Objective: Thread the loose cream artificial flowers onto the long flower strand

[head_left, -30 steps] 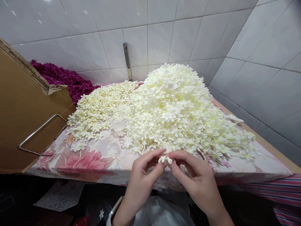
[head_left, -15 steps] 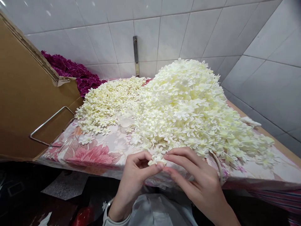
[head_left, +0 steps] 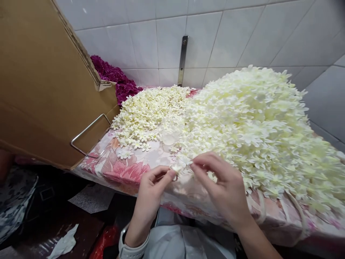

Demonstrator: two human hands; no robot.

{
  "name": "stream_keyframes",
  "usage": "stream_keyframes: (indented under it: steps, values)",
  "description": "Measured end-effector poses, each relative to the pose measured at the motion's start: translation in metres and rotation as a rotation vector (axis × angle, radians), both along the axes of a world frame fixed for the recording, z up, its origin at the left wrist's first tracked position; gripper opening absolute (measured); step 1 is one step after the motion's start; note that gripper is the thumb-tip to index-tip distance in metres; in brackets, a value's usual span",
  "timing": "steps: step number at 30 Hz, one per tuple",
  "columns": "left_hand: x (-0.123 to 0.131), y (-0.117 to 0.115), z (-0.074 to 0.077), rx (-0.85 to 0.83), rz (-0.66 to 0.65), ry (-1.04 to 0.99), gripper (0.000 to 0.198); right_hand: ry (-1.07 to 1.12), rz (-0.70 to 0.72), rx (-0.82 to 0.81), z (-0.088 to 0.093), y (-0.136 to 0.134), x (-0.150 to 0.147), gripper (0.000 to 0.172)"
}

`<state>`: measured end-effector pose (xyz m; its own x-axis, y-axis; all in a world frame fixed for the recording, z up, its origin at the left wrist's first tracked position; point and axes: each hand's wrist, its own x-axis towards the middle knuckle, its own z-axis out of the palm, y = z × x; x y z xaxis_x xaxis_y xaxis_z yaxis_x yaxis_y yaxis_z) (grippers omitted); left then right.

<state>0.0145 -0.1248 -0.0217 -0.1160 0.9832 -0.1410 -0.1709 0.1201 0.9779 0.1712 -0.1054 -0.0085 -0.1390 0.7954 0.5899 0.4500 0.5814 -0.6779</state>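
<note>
My left hand (head_left: 152, 189), with a pale watch at the wrist, pinches a small white artificial flower (head_left: 176, 168) between thumb and fingertips above the table's front edge. Just right of it, my right hand (head_left: 223, 185) has its thumb and forefinger pressed together near the flower; whatever is between those tips is too small to make out. Behind and to the right rises a large heap of white flowers (head_left: 250, 118). Smaller cream flowers (head_left: 151, 115) lie in a lower spread to the left.
A tall cardboard box (head_left: 45, 93) stands at left, with a bent metal wire loop (head_left: 88, 131) before it. Purple flowers (head_left: 107, 70) lie behind. A clear round object (head_left: 169, 138) sits between the heaps. Flowered cloth (head_left: 129, 171) covers the table; a metal strip (head_left: 182, 59) is on the tiled wall.
The view has swung left, so the scene sits farther right. My hands have moved apart; the right fingertips have drawn away from the flower in my left and closed into a pinch.
</note>
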Motion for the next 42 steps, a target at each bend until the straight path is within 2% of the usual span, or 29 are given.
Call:
stream_keyframes:
  steps: [2,4,5,7,9,11,15,18,22,24,25,27,29,32,35,38,42]
  values:
    - [-0.005,0.004,-0.003,-0.004,0.124,0.014,0.023,-0.122,-0.152,0.129,-0.001,0.009,-0.007,0.012]
    - [-0.007,0.009,-0.004,-0.025,0.151,-0.009,0.026,-0.289,-0.238,0.26,-0.002,0.017,-0.012,0.015]
    - [-0.007,0.011,-0.004,-0.034,0.139,-0.028,0.027,-0.338,-0.235,0.286,-0.002,0.019,-0.014,0.017]
    - [-0.007,0.015,-0.004,-0.042,0.112,-0.068,0.028,-0.335,-0.12,0.212,-0.002,0.02,-0.018,0.017]
    - [-0.008,0.019,-0.003,-0.048,0.087,-0.115,0.03,-0.263,0.059,0.039,0.001,0.019,-0.02,0.011]
    - [-0.009,0.023,-0.003,-0.056,0.059,-0.168,0.032,-0.209,0.176,-0.105,0.003,0.018,-0.021,0.007]
    - [-0.011,0.03,-0.002,-0.092,-0.047,-0.201,0.033,-0.149,0.213,-0.163,0.003,0.018,-0.018,0.01]
    - [-0.009,0.034,-0.001,-0.086,-0.105,-0.178,0.028,-0.151,0.099,-0.105,-0.001,0.021,-0.015,0.012]
    - [-0.004,0.035,-0.004,-0.03,0.051,-0.125,0.024,-0.363,-0.29,0.243,-0.01,0.027,-0.011,0.014]
    - [-0.001,0.034,-0.006,-0.04,0.116,-0.104,0.023,-0.497,-0.387,0.337,-0.012,0.029,-0.011,0.021]
    - [0.0,0.033,-0.007,-0.054,0.124,-0.099,0.024,-0.547,-0.389,0.342,-0.012,0.029,-0.011,0.023]
    - [0.001,0.033,-0.009,-0.073,0.11,-0.098,0.025,-0.577,-0.347,0.321,-0.012,0.028,-0.011,0.022]
    - [0.001,0.033,-0.009,-0.081,0.087,-0.1,0.026,-0.502,-0.26,0.29,-0.01,0.025,-0.011,0.018]
    - [0.002,0.036,-0.007,-0.105,0.059,-0.128,0.029,-0.33,-0.038,0.18,-0.007,0.022,-0.011,0.013]
    - [0.002,0.039,-0.004,-0.127,0.009,-0.155,0.033,-0.278,0.134,0.108,-0.007,0.022,-0.01,0.009]
    - [0.001,0.041,-0.001,-0.141,-0.036,-0.168,0.033,-0.246,0.172,0.114,-0.009,0.026,-0.008,0.013]
    - [0.0,0.041,-0.001,-0.164,-0.013,-0.204,0.031,-0.193,0.12,0.073,-0.009,0.03,-0.006,0.016]
